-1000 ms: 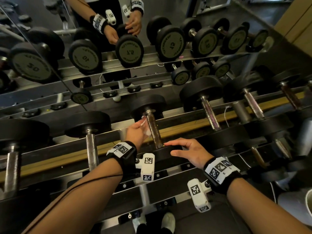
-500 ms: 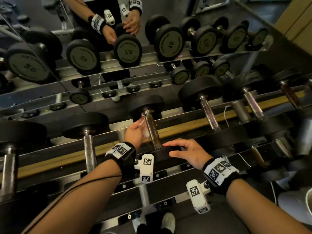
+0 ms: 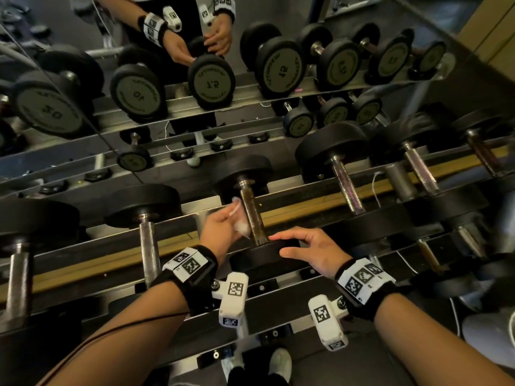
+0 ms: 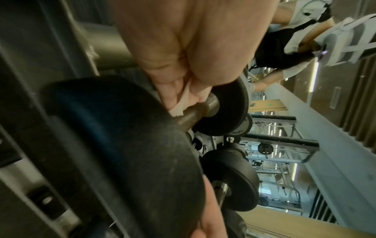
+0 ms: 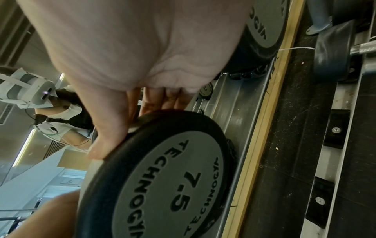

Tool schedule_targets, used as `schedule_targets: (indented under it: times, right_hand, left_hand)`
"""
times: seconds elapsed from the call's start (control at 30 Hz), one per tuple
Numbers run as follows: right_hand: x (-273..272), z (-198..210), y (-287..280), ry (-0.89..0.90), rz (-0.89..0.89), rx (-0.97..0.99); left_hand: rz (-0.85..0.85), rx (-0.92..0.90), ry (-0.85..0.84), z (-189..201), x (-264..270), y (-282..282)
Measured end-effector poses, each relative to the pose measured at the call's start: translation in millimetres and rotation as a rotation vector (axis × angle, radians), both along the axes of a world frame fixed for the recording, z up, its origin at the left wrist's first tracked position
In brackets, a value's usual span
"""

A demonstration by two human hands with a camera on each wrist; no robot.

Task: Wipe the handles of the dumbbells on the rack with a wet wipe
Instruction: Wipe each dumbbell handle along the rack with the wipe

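A black 7.5 dumbbell (image 3: 264, 257) lies across the rack rails in the middle of the head view, its brownish metal handle (image 3: 252, 215) pointing away from me. My left hand (image 3: 223, 227) pinches a white wet wipe (image 3: 239, 222) and holds it against the left side of that handle; in the left wrist view the wipe (image 4: 181, 104) shows between the fingers beside the handle (image 4: 193, 114). My right hand (image 3: 303, 246) lies with spread fingers on the near weight head, whose grey 7.5 face (image 5: 168, 180) fills the right wrist view.
More dumbbells sit on the same rack: one to the left (image 3: 146, 235) and bigger ones to the right (image 3: 345, 188). A mirror (image 3: 195, 79) behind the rack reflects the dumbbells and my hands. My shoes (image 3: 278, 363) stand below the rack's lower rail.
The left hand with the wipe has slid a little along the handle toward the far weight head. The right hand has stayed on the near head.
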State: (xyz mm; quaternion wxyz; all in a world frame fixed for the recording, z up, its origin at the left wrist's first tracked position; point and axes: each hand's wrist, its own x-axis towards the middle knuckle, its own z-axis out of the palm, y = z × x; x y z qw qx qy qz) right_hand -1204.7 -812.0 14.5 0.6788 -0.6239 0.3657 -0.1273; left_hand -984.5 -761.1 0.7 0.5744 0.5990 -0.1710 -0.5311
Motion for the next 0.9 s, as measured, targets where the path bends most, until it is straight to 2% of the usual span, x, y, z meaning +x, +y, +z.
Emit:
schedule_targets:
  times: [0.07, 0.13, 0.23, 0.43, 0.57, 0.63, 0.7, 0.73, 0.8, 0.9]
  right_hand:
    - [0.0, 0.3, 0.3, 0.005, -0.009, 0.005]
    - [0.0, 0.2, 0.7, 0.015, -0.004, -0.005]
    - [-0.4, -1.5, 0.9, 0.003, -0.003, -0.01]
    - [-0.1, -4.0, -1.5, -0.014, 0.003, -0.016]
    - [0.0, -2.7, -3.1, -0.007, 0.01, -0.02]
    - [0.2, -1.1, -2.6, -0.018, 0.011, 0.003]
    - [0.0, 0.0, -1.3, -0.033, 0.006, 0.024]
    - [-0.1, 0.1, -0.6, -0.029, 0.003, 0.021]
    - [-0.5, -0.3, 0.8, -0.016, -0.006, 0.012]
    - [-0.2, -1.1, 1.9, -0.014, -0.019, 0.01]
  left_hand:
    - [-0.018, -0.012, -0.196, 8.7, 2.8, -11.7]
    - [-0.111, 0.021, -0.428, 12.6, 1.7, -17.2]
    - [-0.236, 0.059, -0.64, 7.3, -1.3, -12.0]
    - [-0.477, 0.05, -0.641, -7.1, 4.1, 15.7]
    - [-0.632, 0.069, -0.616, 2.4, 7.3, 28.7]
    - [-0.604, 0.082, -0.51, 18.6, 13.0, 26.1]
    - [-0.421, 0.086, -0.404, 31.5, 17.7, 19.7]
    - [-0.314, 0.077, -0.426, 35.9, 20.1, 15.2]
    - [-0.211, 0.065, -0.584, 41.0, 22.4, 5.8]
    - [-0.274, 0.051, -0.796, 41.2, 19.4, -6.5]
